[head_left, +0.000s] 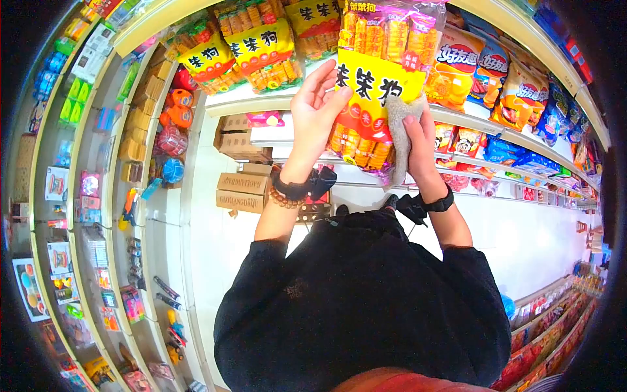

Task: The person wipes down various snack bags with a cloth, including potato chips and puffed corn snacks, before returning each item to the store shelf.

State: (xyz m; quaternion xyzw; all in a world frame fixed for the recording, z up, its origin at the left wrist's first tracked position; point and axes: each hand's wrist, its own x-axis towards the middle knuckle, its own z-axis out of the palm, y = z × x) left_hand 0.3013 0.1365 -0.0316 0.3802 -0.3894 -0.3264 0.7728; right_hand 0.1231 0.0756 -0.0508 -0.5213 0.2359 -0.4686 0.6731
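The yellow-labelled snack bag [373,78] lies between both hands, touching the right hand [420,140].

1. That snack bag [377,81] is glossy, crinkly plastic, clear in places.
2. The grey cloth [398,134] against it looks matt and rough.
3. From here, the shirt [359,307] seems to be matt black fabric.
4. Brown carton [241,191]: dull cardboard.
5. The floor [522,242] is smooth and shiny.
6. The bracelet beads [282,200] look smooth.
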